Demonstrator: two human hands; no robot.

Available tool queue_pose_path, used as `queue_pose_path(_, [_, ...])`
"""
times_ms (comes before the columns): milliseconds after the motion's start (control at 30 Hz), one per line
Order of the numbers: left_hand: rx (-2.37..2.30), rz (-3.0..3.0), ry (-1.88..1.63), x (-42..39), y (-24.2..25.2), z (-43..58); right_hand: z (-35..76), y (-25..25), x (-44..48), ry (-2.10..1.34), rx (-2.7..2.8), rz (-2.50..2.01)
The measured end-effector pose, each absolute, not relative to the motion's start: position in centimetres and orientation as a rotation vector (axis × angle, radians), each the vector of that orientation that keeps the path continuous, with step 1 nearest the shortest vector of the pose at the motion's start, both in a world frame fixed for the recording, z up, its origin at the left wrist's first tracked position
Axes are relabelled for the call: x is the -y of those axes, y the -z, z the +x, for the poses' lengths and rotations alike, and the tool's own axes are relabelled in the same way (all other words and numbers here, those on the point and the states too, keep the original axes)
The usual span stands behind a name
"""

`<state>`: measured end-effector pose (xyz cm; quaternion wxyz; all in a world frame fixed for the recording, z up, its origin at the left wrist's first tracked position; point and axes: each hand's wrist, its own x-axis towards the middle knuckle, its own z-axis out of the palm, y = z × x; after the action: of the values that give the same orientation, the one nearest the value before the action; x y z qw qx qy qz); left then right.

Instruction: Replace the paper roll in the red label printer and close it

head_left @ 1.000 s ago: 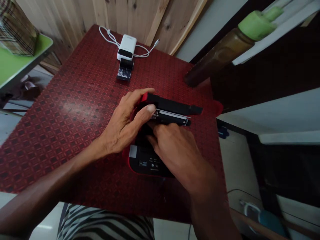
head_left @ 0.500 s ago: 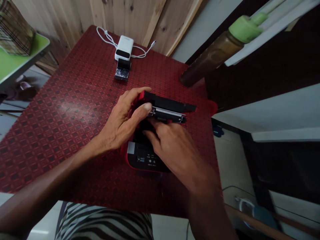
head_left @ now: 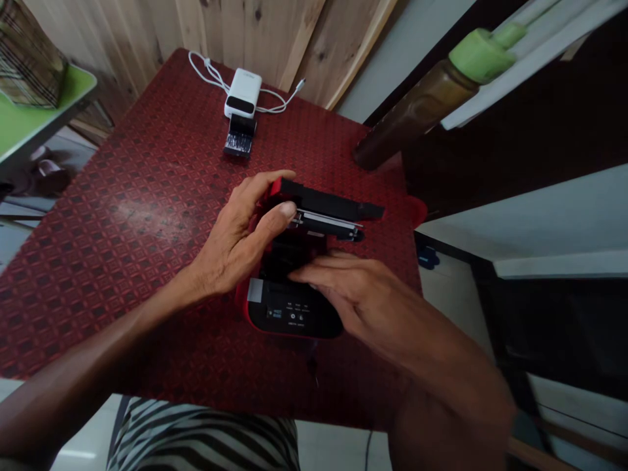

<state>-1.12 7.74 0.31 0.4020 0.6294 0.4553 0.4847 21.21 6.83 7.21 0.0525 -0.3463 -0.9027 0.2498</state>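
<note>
A black and red compact device [head_left: 294, 317] with a small display and buttons on its front panel sits on the table, its black hinged lid [head_left: 326, 206] raised. My left hand [head_left: 235, 239] grips the device's red side and lid, thumb by a metal strip under the lid. My right hand [head_left: 358, 301] lies flat-fingered across the device, fingertips over its dark opening, holding nothing. The inside of the device is mostly hidden by shadow and my hands.
Behind the device, a white power bank [head_left: 243, 91] with a white cable [head_left: 210, 72] sits beside a small black block [head_left: 239, 136] on the red patterned table cover [head_left: 147, 196]. A brown bottle [head_left: 417, 114] with a green cap juts in at right; a plaid bag [head_left: 29, 59] stands on a green surface [head_left: 73, 85].
My right hand has slid down and to the right, off the raised lid, and its fingers have flattened over the device. The left hand and device stay nearly still.
</note>
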Motion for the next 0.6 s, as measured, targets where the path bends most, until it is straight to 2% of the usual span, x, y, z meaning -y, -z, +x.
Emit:
queue_pose_path(233, [-1.142,1.596,-1.248,-7.8,-0.2,-1.1,21.0,-6.5,-7.3,-0.790,2.714,-1.111])
queue_pose_path(500, [-1.146,1.543,-1.239,-7.6,-0.4,-1.1,20.4,-6.4,-3.4,-0.111,2.399,-1.145])
queue_pose_path(600, [-1.157,1.529,-1.251,-7.6,-0.7,-1.1,20.2,-6.1,-2.1,-0.042,2.333,-1.172])
